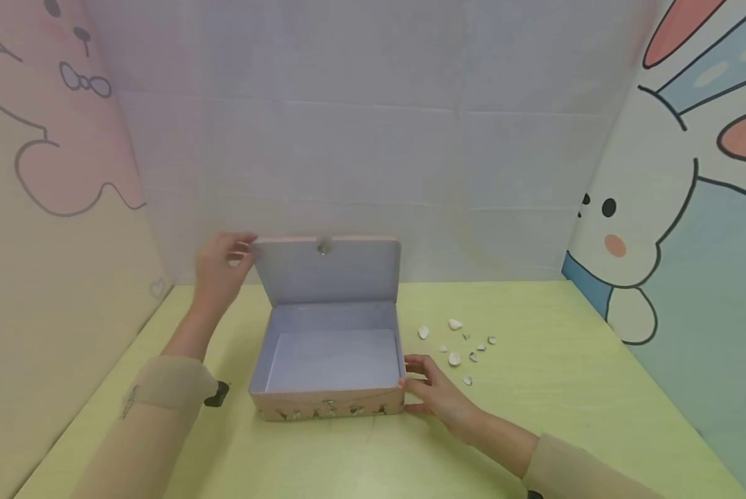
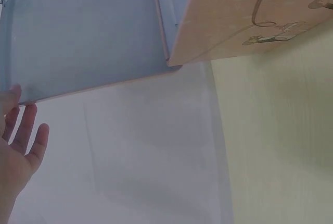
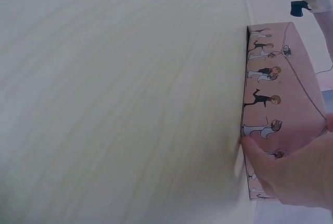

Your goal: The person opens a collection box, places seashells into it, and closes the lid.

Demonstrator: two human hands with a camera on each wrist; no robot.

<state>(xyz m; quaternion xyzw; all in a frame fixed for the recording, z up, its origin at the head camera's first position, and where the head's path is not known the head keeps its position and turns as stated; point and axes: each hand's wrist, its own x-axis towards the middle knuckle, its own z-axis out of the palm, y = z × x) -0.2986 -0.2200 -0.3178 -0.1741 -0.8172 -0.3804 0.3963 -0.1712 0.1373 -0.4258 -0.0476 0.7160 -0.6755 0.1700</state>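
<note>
Taking the head view as a clock face with the box at its centre, I see nearest me the two rolled sleeves, the right sleeve (image 1: 584, 475) coming in from 4 o'clock and the left sleeve (image 1: 161, 416) from 8. The pink box (image 1: 310, 407) sits on the yellow-green table (image 1: 572, 374), its front wall towards me at 6 o'clock, printed with small figures (image 3: 268, 73) and carrying a metal clasp (image 1: 329, 403). At 4 o'clock the right hand (image 1: 441, 398) has hold of the front corner, its fingers bent and part-spread; my right wrist feed puts the thumb low on the printed wall. Inside the box I see lavender walls and a bare, pale floor from side to side. Out at 3 o'clock, on the table and apart from the box, lie small whitish pieces (image 1: 454, 359), too small for me to identify. At 10 o'clock the left hand (image 1: 223, 267) pinches the raised lid (image 1: 329, 274) at its corner; from the left wrist I make out the thumb on the inner face and one finger spread clear of the edge. The lid stands up at 12 o'clock, a metal catch (image 1: 324, 245) at its top edge, before the white back wall (image 1: 522, 166).
</note>
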